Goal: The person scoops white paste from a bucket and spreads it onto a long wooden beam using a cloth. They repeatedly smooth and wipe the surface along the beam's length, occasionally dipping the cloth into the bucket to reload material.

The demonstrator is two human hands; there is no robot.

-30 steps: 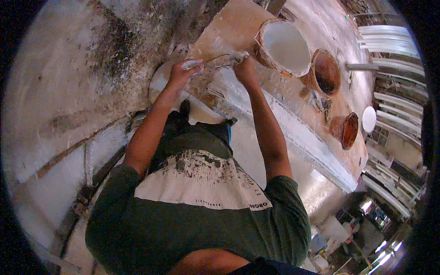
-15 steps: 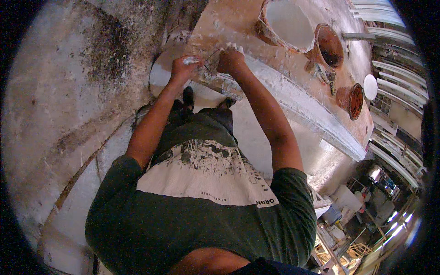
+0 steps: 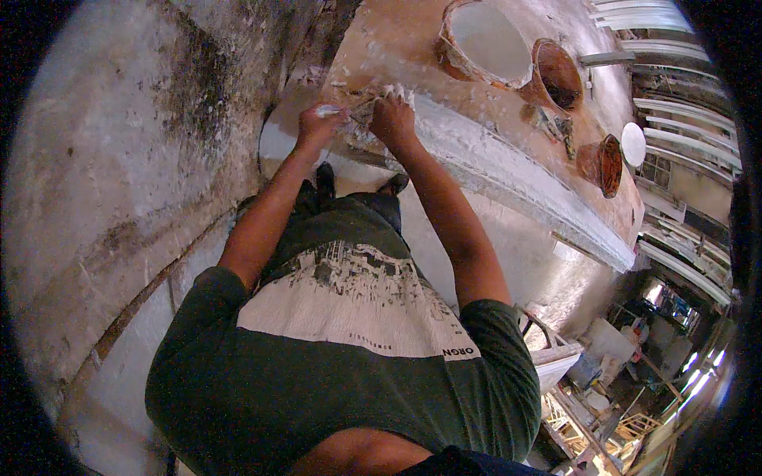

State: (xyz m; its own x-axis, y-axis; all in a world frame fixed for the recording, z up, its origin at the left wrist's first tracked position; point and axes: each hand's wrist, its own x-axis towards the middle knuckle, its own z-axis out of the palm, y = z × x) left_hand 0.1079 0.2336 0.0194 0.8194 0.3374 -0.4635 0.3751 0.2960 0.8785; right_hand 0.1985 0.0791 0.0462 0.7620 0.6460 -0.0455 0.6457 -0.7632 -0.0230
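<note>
Grubby table [image 3: 389,47], so keep that strand [image 3: 363,104] off it; your left hand [image 3: 317,125] and right hand [image 3: 393,120] look part-curled, can't tell around what.

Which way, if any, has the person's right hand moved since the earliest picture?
Yes. Judged against the large bucket on the work surface, the right hand has moved to the left, away from it.

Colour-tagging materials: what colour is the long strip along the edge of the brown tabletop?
White; the long strip shows in the head view, the only one.
</note>
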